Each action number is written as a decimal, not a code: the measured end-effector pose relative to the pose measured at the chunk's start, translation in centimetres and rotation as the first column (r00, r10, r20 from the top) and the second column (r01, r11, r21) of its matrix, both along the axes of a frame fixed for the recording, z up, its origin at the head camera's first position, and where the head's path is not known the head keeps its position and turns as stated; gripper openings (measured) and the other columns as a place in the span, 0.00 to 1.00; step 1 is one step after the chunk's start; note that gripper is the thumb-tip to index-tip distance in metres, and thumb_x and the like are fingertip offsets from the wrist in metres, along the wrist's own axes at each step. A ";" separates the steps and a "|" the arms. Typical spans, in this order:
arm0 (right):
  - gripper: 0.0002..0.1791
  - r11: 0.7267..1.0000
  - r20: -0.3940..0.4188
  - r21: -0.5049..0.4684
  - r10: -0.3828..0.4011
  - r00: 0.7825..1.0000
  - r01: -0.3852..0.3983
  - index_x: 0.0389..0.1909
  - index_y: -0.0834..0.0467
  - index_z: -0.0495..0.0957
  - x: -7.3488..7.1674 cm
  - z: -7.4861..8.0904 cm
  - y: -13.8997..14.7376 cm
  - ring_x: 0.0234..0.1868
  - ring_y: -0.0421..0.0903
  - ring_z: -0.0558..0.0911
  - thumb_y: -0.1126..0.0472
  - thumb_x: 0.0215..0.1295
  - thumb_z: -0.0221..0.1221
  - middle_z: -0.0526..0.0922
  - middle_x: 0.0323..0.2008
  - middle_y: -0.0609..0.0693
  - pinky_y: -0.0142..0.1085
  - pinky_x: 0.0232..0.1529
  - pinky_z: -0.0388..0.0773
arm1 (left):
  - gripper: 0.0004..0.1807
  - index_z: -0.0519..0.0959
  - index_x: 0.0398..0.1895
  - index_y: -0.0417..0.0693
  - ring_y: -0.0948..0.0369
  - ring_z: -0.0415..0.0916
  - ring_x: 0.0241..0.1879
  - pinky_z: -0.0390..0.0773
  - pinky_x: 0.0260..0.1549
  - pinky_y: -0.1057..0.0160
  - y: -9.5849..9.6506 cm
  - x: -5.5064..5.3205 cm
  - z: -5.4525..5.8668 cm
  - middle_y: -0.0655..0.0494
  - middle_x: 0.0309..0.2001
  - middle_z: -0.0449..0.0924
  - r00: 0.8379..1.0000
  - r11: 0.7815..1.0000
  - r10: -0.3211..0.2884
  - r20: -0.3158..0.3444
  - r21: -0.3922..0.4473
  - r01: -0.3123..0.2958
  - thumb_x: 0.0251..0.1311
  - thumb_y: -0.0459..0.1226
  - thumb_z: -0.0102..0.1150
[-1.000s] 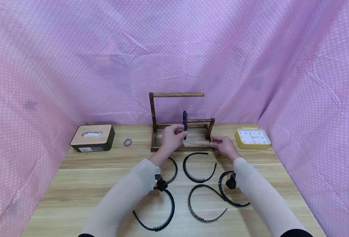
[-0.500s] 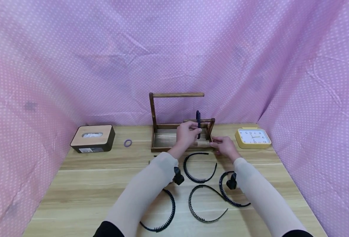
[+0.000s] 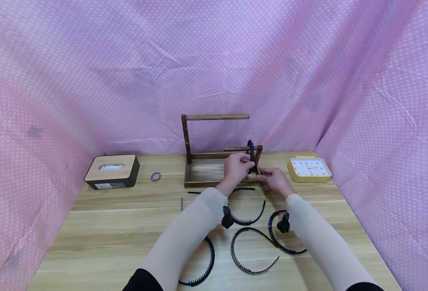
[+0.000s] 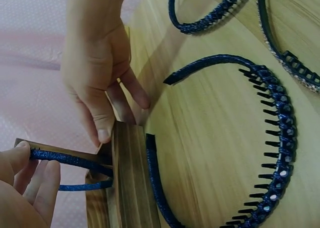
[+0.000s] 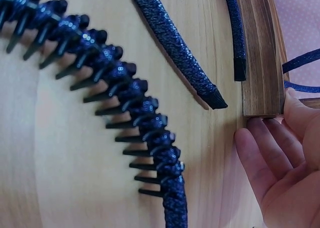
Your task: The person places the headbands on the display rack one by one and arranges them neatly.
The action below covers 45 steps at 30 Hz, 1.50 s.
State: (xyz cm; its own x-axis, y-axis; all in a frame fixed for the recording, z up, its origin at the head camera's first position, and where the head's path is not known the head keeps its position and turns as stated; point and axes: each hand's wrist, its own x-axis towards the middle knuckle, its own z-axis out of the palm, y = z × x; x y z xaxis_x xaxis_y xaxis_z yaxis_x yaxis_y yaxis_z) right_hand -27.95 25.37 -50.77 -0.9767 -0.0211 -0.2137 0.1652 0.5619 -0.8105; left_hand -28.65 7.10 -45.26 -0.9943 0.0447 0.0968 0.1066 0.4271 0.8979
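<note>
My left hand [image 3: 237, 166] pinches a dark blue toothed headband [image 3: 251, 146] near the right post of a brown wooden rack [image 3: 203, 184]. The headband stands upright around the rack's short lower bar [image 3: 233, 148], its ends pointing down towards the base. In the left wrist view, thumb and fingers of that hand close on the glittery band [image 4: 72, 160]. My right hand [image 3: 275, 178] grips the rack's right front corner, thumb on the wood and fingers against its outer side [image 5: 287, 163]. The upper bar [image 3: 217, 117] carries nothing.
Several toothed headbands lie in front of the rack, including a sparkly one [image 3: 232, 252] and one [image 3: 273, 234] by my right forearm. My left forearm partly covers others. A tissue box [image 3: 113, 171] and purple ring [image 3: 155, 176] stand left; a yellow clock [image 3: 310, 169] stands right.
My left hand has moved right with the headband, along the lower bar to its post, and the headband sits slightly lower. My right hand has stayed on the rack's corner.
</note>
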 end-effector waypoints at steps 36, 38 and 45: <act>0.29 0.996 -0.025 0.004 0.088 0.996 -0.088 0.73 0.63 0.69 -0.2 -0.4 -0.1 0.51 0.57 0.87 0.58 0.75 0.60 0.78 0.64 0.67 0.39 0.41 0.88 | 0.12 0.87 0.48 0.48 0.60 0.86 0.43 0.85 0.36 0.65 -1.0 0.8 -0.1 0.55 0.43 0.90 1.000 0.999 -0.024 -0.012 0.040 0.024 0.62 0.39 0.72; 0.29 0.994 -0.023 -0.014 0.104 0.994 -0.105 0.73 0.64 0.68 -0.2 -0.4 0.3 0.53 0.58 0.87 0.59 0.76 0.59 0.77 0.64 0.68 0.40 0.43 0.88 | 0.12 0.87 0.48 0.49 0.60 0.86 0.44 0.84 0.40 0.64 -1.3 1.0 0.1 0.56 0.43 0.89 0.999 0.999 -0.030 -0.024 0.031 0.031 0.63 0.40 0.72; 0.28 0.992 -0.011 -0.033 0.122 0.993 -0.122 0.69 0.66 0.72 -0.1 0.1 1.5 0.46 0.56 0.89 0.61 0.72 0.62 0.81 0.60 0.68 0.43 0.43 0.88 | 0.12 0.86 0.49 0.51 0.61 0.84 0.43 0.83 0.41 0.63 -4.2 2.6 1.2 0.59 0.44 0.88 0.990 0.990 -0.131 -0.048 0.040 0.132 0.66 0.43 0.69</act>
